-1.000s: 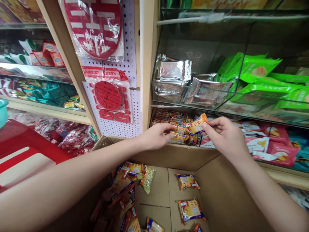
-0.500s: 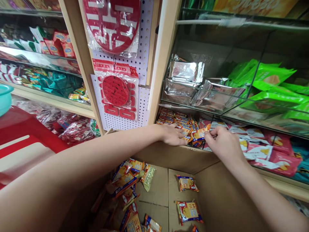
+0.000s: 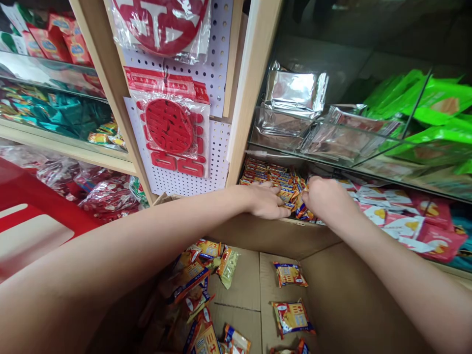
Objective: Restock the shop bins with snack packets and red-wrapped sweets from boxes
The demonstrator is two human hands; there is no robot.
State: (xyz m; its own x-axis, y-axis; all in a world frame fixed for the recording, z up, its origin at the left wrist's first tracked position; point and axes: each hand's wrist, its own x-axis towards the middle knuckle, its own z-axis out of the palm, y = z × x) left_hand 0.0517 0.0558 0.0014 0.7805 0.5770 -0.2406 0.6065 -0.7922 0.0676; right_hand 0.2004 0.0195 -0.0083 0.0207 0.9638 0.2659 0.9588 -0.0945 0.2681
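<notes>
A: Starting with the head view, where are the hands?

B: Both are at the packets [image 3: 285, 177] in the low shelf bay, just past the far wall of the box [image 3: 339, 290]. The left hand [image 3: 263, 199] lies palm down across them, fingers stretched and slightly apart, gripping nothing that I can see. The right hand [image 3: 328, 199] is curled at the right end of the rows; its fingertips are mostly hidden, so I cannot tell whether it pinches a packet.

A: How is that best handled?

B: I'd let the left palm steady the rows lightly, since hard pressing could crush what's inside. The right should work by a wrapper's crimped end, setting it flat in line, clear of the pink packs [image 3: 401, 221] alongside.

A: And how do they look?

B: Small, glossy wrappers in orange, blue and yellow. Towards the back of the bay they sit in close rows; near the right hand they look more jumbled. More loose packets [image 3: 293, 317] lie in the box: some spaced out on the right, a heap at left, one showing a pale greenish-gold side.
</notes>
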